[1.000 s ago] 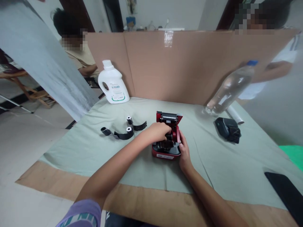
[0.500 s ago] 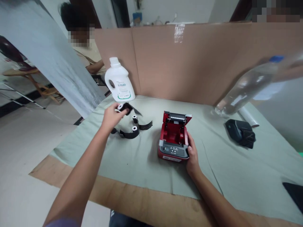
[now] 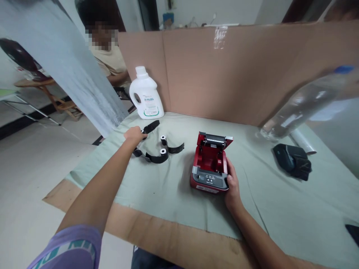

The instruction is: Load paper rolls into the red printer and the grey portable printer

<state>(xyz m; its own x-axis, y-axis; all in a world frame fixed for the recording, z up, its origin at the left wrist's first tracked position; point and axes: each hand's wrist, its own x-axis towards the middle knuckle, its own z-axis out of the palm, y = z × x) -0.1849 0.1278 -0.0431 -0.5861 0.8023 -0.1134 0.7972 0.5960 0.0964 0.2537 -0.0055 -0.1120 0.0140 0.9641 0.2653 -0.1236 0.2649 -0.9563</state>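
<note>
A small red printer (image 3: 211,168) sits mid-table with its lid up and its paper bay bare. My right hand (image 3: 232,185) grips its right side near the front. My left hand (image 3: 135,134) reaches far left, fingers closed round a black paper roll (image 3: 148,127) whose loose black strip sticks out to the right, just above the cloth. Two more black rolls (image 3: 163,151) with white cores lie between that hand and the printer.
A white detergent bottle (image 3: 146,95) stands at the back left by a cardboard screen (image 3: 224,71). A clear water bottle (image 3: 305,104), a white tube (image 3: 303,142) and a black device (image 3: 293,160) are on the right. A person sits behind the screen, left.
My left hand left the printer's bay with a black roll, carried it to the left and lowered it near the other rolls. The bay is now bare. My right hand stayed on the printer.
</note>
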